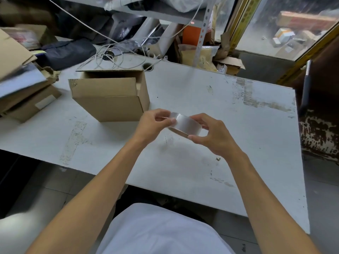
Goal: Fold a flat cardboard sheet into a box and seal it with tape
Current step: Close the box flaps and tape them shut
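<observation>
The cardboard box [110,96] stands erected on the white surface [220,107], toward its left rear, with the top flaps folded partly inward; the rear flap is raised and no tape is visible on the seam. The roll of clear tape [180,123] is held above the surface, in front of and to the right of the box and well apart from it. The right hand [211,134] supports the roll, thumb on the near edge and fingers curled round the far side. The left hand [156,123] meets the roll at its upper left, the thumb and fingertips pinched together on the outer wrap, where the free end appears to lie. Neither grip is apart: both are clamped on the roll. The step in hand is judged to be locating and lifting the tape end, with folding complete or nearly so and sealing not yet begun. The next move calls for peeling a length clear without letting it curl back on itself, pressing the flaps flat, and anchoring the end on one side wall before drawing it across the seam. A loose white cable [110,57] lies behind the box, and further cartons [23,99] are stacked at the left edge.
</observation>
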The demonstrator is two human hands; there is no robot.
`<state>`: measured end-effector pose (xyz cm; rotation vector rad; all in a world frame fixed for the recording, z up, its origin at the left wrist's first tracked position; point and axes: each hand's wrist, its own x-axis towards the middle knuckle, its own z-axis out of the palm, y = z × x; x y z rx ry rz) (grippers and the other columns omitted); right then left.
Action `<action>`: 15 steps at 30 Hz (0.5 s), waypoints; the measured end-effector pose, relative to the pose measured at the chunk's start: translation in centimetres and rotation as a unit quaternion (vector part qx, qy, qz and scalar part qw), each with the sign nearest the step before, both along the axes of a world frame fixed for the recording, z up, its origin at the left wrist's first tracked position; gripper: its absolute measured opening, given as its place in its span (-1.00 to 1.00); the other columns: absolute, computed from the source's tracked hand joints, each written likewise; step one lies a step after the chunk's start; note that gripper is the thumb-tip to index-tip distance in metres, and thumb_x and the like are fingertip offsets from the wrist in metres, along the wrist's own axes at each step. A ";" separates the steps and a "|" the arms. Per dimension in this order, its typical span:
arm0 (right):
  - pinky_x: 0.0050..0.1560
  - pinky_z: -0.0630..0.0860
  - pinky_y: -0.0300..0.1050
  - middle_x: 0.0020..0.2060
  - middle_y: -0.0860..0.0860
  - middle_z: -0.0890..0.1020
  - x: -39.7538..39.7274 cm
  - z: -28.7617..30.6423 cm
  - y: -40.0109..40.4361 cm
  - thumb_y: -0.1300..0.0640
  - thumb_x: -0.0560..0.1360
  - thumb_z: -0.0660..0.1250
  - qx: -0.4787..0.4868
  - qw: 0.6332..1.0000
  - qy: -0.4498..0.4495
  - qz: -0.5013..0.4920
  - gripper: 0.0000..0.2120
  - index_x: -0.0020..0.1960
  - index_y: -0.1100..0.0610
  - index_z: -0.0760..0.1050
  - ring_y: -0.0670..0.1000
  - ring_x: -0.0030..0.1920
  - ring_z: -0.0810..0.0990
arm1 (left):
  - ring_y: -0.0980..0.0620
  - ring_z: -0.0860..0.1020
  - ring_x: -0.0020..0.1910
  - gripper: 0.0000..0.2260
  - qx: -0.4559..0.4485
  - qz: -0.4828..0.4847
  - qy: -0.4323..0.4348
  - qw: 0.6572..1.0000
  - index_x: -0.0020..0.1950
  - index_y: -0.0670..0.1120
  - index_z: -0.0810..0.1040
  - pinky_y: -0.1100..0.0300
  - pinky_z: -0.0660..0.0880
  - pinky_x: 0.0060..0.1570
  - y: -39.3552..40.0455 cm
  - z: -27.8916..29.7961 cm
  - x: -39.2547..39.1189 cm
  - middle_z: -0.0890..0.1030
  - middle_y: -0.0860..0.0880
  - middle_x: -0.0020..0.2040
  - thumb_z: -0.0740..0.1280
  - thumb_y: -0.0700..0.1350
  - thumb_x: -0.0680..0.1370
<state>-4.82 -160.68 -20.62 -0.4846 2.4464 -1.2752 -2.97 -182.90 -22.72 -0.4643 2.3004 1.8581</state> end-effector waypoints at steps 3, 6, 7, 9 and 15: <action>0.24 0.50 -0.20 0.03 -0.27 0.63 -0.2 1.3 -1.3 0.16 0.36 0.56 -0.012 1.000 0.010 0.011 -0.53 0.22 -0.05 0.54 -0.20 0.13 0.59 | 0.08 0.67 -0.05 -0.68 -0.012 0.034 0.026 0.999 0.15 -0.19 0.66 0.35 0.54 -0.02 -1.4 1.7 0.4 0.71 -0.06 -0.03 0.56 -0.16 0.43; 0.18 0.47 -0.32 0.04 -0.24 0.64 0.0 2.2 -3.1 0.17 0.36 0.56 -0.018 0.999 0.013 0.026 -0.54 0.21 -0.02 0.55 -0.23 0.12 0.58 | 0.06 0.67 -0.07 -0.75 -0.012 0.046 0.033 0.998 0.09 -0.16 0.69 0.29 0.56 0.00 -2.9 2.8 1.1 0.71 -0.08 -0.05 0.55 -0.21 0.43; 0.16 0.45 -0.35 0.04 -0.24 0.64 0.1 2.4 -3.7 0.18 0.36 0.56 -0.018 0.999 0.012 0.029 -0.54 0.21 -0.01 0.55 -0.24 0.12 0.58 | 0.07 0.67 -0.09 -0.79 -0.013 0.053 0.032 0.998 0.06 -0.14 0.69 0.27 0.56 0.00 -3.4 2.9 1.3 0.72 -0.07 -0.07 0.53 -0.23 0.44; 0.17 0.44 -0.37 0.05 -0.23 0.64 0.3 2.9 -4.9 0.19 0.36 0.56 -0.019 0.999 0.013 0.034 -0.54 0.22 0.00 0.55 -0.26 0.13 0.57 | 0.08 0.66 -0.16 -0.85 -0.011 0.075 0.030 0.997 -0.01 -0.10 0.71 0.23 0.55 -0.06 -4.5 3.1 1.8 0.71 -0.05 -0.14 0.50 -0.26 0.45; 0.15 0.49 -0.26 0.09 -0.21 0.60 0.4 5.9 -9.7 0.13 0.35 0.49 -0.055 0.994 0.079 0.058 -0.55 0.22 -0.01 0.52 -0.17 0.14 0.55 | 0.10 0.61 -0.25 -0.84 0.045 0.110 0.060 0.991 -0.14 -0.11 0.68 0.23 0.59 -0.19 -8.9 6.6 2.6 0.68 -0.07 -0.23 0.44 -0.37 0.47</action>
